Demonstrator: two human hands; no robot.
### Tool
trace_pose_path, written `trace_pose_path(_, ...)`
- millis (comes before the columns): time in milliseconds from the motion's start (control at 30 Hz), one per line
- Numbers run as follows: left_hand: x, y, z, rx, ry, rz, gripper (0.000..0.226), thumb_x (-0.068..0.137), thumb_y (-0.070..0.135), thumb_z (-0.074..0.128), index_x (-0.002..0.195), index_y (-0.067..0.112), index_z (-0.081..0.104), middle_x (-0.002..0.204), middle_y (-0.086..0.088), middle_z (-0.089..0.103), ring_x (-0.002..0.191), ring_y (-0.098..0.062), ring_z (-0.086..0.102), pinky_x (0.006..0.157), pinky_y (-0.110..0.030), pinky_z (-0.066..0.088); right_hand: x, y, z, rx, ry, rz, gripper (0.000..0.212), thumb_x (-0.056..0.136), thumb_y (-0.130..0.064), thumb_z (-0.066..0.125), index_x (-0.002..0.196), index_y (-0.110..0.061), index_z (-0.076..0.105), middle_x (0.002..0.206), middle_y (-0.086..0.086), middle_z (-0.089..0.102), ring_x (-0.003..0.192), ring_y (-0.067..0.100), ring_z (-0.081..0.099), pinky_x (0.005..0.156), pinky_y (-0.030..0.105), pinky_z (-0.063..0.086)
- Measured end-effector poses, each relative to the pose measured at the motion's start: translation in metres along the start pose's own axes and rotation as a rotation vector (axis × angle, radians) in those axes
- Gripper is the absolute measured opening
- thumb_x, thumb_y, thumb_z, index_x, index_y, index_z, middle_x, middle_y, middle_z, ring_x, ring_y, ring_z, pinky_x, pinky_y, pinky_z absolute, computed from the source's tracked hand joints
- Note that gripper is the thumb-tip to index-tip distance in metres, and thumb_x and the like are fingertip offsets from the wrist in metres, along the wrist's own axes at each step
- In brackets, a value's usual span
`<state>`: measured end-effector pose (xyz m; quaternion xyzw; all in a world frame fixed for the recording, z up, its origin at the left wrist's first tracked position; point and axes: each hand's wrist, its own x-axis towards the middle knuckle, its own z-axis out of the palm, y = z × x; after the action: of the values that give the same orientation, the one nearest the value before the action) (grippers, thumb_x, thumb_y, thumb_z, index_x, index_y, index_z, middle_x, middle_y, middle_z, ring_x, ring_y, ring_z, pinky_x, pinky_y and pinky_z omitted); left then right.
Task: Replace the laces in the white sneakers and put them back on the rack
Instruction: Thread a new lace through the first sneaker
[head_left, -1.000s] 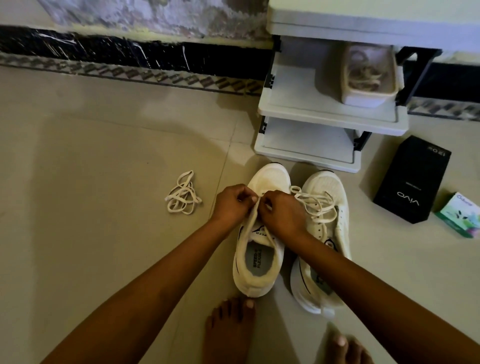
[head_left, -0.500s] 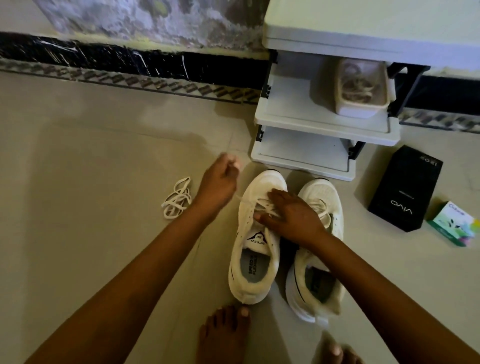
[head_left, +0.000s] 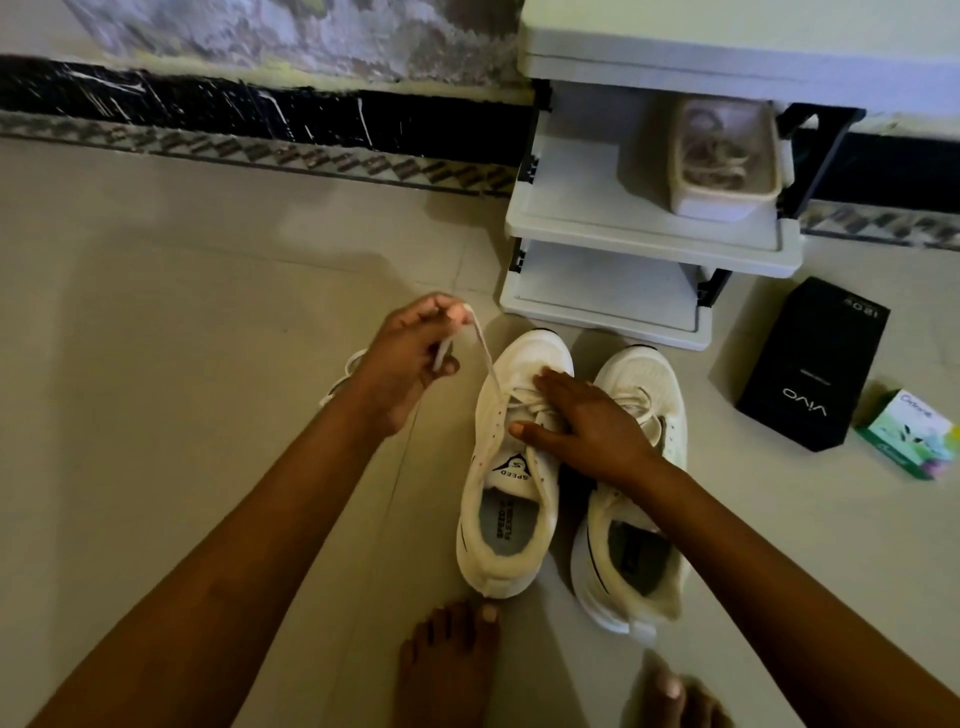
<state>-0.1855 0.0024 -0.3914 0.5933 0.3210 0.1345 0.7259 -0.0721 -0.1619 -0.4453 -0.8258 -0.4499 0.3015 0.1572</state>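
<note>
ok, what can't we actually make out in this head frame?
Head view only:
Loose lace on the floor: mostly behind the left hand, which pinches the threaded lace.
Left sneaker lacing: covered by the right hand.
Right sneaker laces: largely under that forearm.
Tub contents on the rack: dim, blurred.

I see a pale beige tiled floor (head_left: 182, 364), dimly lit, with a thin grout line (head_left: 460, 260) running toward me. Along its far edge I make out a patterned border strip (head_left: 311, 156), then a black skirting band (head_left: 208, 104) streaked with white, and above it a mottled, worn wall (head_left: 285, 31). At the right stands a white rack (head_left: 571, 202) of 3 tiers on dark side supports (head_left: 823, 156).
</note>
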Motion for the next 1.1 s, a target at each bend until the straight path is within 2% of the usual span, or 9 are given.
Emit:
trace_pose_path(100,0.005,0.001,0.0,0.225,0.075,-0.027,0.015,0.097,0.02,0.047,0.089,0.017,0.06,0.069,0.01,0.054,0.06,-0.006,0.046,0.054,-0.02,0.039,0.001,0.0,0.0,0.009,-0.006,0.009,0.077,0.087,-0.059,0.047,0.149,-0.023,0.021,0.157,-0.003,0.018,0.143,0.018,0.019,0.116,0.035,0.02)
trace_pose_path(233,0.0,-0.042,0.018,0.643,-0.058,-0.13,0.021,0.092,0.029,0.057,0.11,0.018,0.059,0.098,0.006,0.059,0.083,-0.01,0.054,0.062,-0.023,0.042,0.001,0.001,0.001,0.002,0.002,0.006,0.077,0.087,-0.059,0.048,0.149,-0.022,0.022,0.156,0.0,0.02,0.143,0.02,0.021,0.115,0.036,0.022)
trace_pose_path(433,0.007,-0.062,0.022,0.955,0.032,0.054,0.015,0.089,0.021,0.059,0.085,0.007,0.064,0.077,-0.004,0.061,0.08,-0.028,0.06,0.068,-0.031,0.041,0.002,0.001,0.002,-0.006,0.0,0.008,0.077,0.087,-0.059,0.048,0.149,-0.022,0.023,0.157,0.0,0.02,0.143,0.019,0.02,0.116,0.036,0.022)
trace_pose_path(500,0.006,-0.052,0.023,0.823,0.006,0.016,0.012,0.09,0.016,0.058,0.082,0.01,0.064,0.079,-0.006,0.063,0.078,-0.024,0.059,0.068,-0.031,0.044,0.001,0.0,0.002,-0.012,-0.003,0.005,0.077,0.087,-0.059,0.049,0.149,-0.022,0.022,0.157,0.0,0.02,0.143,0.019,0.021,0.116,0.037,0.022)
trace_pose_path(600,-0.002,-0.021,0.024,0.232,0.021,-0.088,0.018,0.094,0.01,0.052,0.079,0.016,0.061,0.064,0.009,0.056,0.061,-0.009,0.044,0.056,-0.023,0.037,0.001,0.0,0.001,-0.009,-0.003,0.0,0.077,0.087,-0.059,0.049,0.149,-0.022,0.023,0.156,0.0,0.021,0.142,0.019,0.023,0.115,0.037,0.024)
trace_pose_path(667,-0.001,-0.002,0.018,0.077,0.055,-0.058,0.019,0.095,0.011,0.049,0.081,0.017,0.061,0.052,0.013,0.046,0.055,-0.007,0.036,0.052,-0.02,0.036,0.0,-0.001,0.0,0.013,-0.001,0.013,0.077,0.086,-0.059,0.049,0.149,-0.023,0.022,0.156,-0.001,0.021,0.142,0.02,0.023,0.114,0.038,0.025)
trace_pose_path(833,0.002,-0.015,0.015,0.432,0.03,-0.088,0.002,0.091,0.019,0.059,0.093,0.02,0.058,0.081,0.005,0.057,0.065,-0.008,0.046,0.056,-0.022,0.039,-0.001,-0.002,0.0,0.028,-0.003,0.024,0.077,0.086,-0.059,0.05,0.149,-0.024,0.022,0.156,-0.002,0.02,0.142,0.019,0.021,0.115,0.037,0.023)
trace_pose_path(933,-0.004,-0.051,0.019,0.647,-0.083,-0.123,0.023,0.086,0.022,0.067,0.106,0.015,0.06,0.101,0.0,0.064,0.087,-0.014,0.06,0.075,-0.028,0.05,0.001,-0.001,0.001,-0.001,-0.004,0.018,0.076,0.087,-0.058,0.049,0.149,-0.022,0.022,0.156,0.0,0.021,0.142,0.02,0.021,0.114,0.035,0.023)
trace_pose_path(1100,0.002,-0.059,0.02,0.825,-0.006,-0.013,0.013,0.087,0.021,0.063,0.089,0.008,0.063,0.093,-0.008,0.067,0.088,-0.023,0.061,0.072,-0.029,0.044,0.001,-0.002,0.001,-0.011,0.0,0.016,0.076,0.088,-0.057,0.05,0.149,-0.021,0.022,0.156,0.0,0.021,0.143,0.019,0.021,0.113,0.032,0.021)
